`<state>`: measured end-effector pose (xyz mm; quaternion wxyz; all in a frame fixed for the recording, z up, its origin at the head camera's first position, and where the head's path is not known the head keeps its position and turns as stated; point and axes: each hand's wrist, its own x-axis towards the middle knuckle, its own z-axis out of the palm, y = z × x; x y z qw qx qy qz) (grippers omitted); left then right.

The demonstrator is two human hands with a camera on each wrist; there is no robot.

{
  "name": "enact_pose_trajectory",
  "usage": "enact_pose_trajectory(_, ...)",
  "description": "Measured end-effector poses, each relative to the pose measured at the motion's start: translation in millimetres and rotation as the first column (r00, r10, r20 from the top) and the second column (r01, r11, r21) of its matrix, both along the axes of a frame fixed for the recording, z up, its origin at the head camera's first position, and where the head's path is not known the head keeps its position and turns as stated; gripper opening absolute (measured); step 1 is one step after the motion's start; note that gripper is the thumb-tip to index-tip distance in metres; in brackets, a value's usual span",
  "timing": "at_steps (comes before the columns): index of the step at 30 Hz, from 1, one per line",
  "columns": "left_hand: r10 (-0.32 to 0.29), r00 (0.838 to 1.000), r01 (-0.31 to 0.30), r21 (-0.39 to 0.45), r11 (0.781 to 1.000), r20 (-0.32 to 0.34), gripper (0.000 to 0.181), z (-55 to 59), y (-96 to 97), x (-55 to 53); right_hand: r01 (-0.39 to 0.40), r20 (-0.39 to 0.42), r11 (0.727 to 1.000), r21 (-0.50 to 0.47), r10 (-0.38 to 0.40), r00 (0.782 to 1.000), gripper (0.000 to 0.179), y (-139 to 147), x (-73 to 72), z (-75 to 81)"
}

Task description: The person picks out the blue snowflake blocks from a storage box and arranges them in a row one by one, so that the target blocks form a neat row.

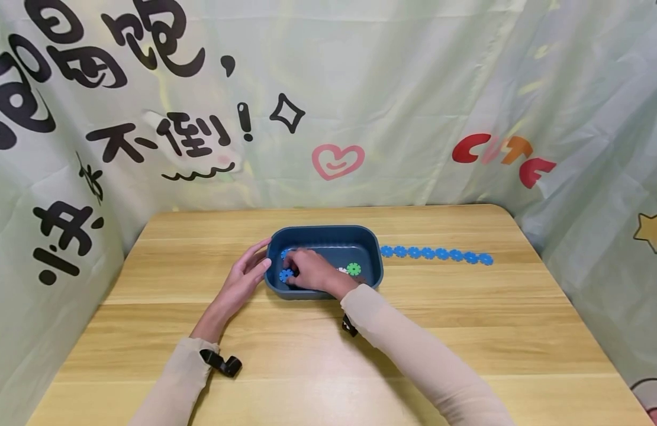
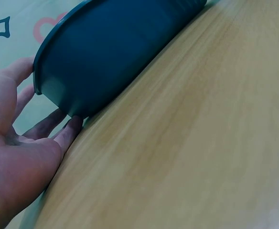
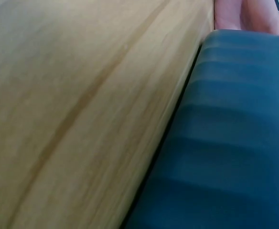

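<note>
A dark blue rectangular basin (image 1: 328,294) stands on the table and holds several flower-shaped plastic discs. My left hand (image 1: 243,281) lies against the basin's left end, its thumb and fingers touching the rim and wall, as the left wrist view (image 2: 22,152) also shows. Inside the basin, my right hand (image 1: 312,271) reaches down at the left part with bent fingers, next to a blue disc (image 1: 286,276). Whether its fingertips pinch anything is hidden. Toward the basin's right lie a green disc (image 1: 353,269) and a white disc (image 1: 343,270), partly covered by the right wrist.
From the basin's right side, a row of several blue discs (image 1: 428,253) runs rightward across the wooden table (image 1: 286,367). A printed curtain (image 1: 403,106) hangs behind the table and at both sides. Each wrist wears a black device (image 1: 222,362).
</note>
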<state>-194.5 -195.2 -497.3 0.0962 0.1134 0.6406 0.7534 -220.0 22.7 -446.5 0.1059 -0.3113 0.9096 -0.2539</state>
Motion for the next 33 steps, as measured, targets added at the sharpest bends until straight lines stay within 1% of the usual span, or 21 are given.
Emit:
enact_pose_trajectory(6,-0.002,1.0,0.002,-0.007,1.0,0.001,0.055,-1.0,-0.1,-1.0,-0.006,0.034,0.998,-0.066,0.008,0.999,0.026,5,0.0,-0.1)
enact_pose_trajectory(11,0.005,1.0,-0.005,0.001,1.0,0.011,0.054,-0.3,-0.1,-0.2,-0.013,0.079,0.995,-0.095,0.02,0.997,0.023,9,1.6,3.5)
enact_pose_trajectory(15,0.004,1.0,-0.004,-0.004,1.0,0.006,0.054,0.3,0.4,0.5,-0.001,0.124,0.991,-0.136,0.018,0.992,0.019,14,2.7,6.3)
enact_pose_trajectory(19,0.012,1.0,-0.012,-0.016,1.0,0.013,0.054,1.0,0.9,0.9,0.023,0.13,0.982,-0.189,0.002,0.992,0.018,18,2.6,7.6)
enact_pose_trajectory(23,0.019,1.0,-0.019,-0.03,0.999,0.02,0.055,1.5,1.5,-0.2,0.054,0.138,0.958,-0.281,-0.015,0.99,0.018,24,3.6,12.0)
enact_pose_trajectory(27,0.016,1.0,-0.016,-0.022,1.0,0.017,0.056,2.4,1.6,-0.6,0.09,0.159,0.925,-0.37,-0.033,0.987,0.017,29,5.8,14.0)
enact_pose_trajectory(30,0.014,1.0,-0.014,-0.016,1.0,0.02,0.056,2.3,1.3,-0.1,0.123,0.175,0.899,-0.421,-0.053,0.983,0.018,32,7.7,14.2)
enact_pose_trajectory(33,0.021,0.999,-0.021,-0.025,0.999,0.028,0.056,1.6,1.2,0.5,0.139,0.177,0.872,-0.469,-0.061,0.982,0.019,34,9.7,16.3)
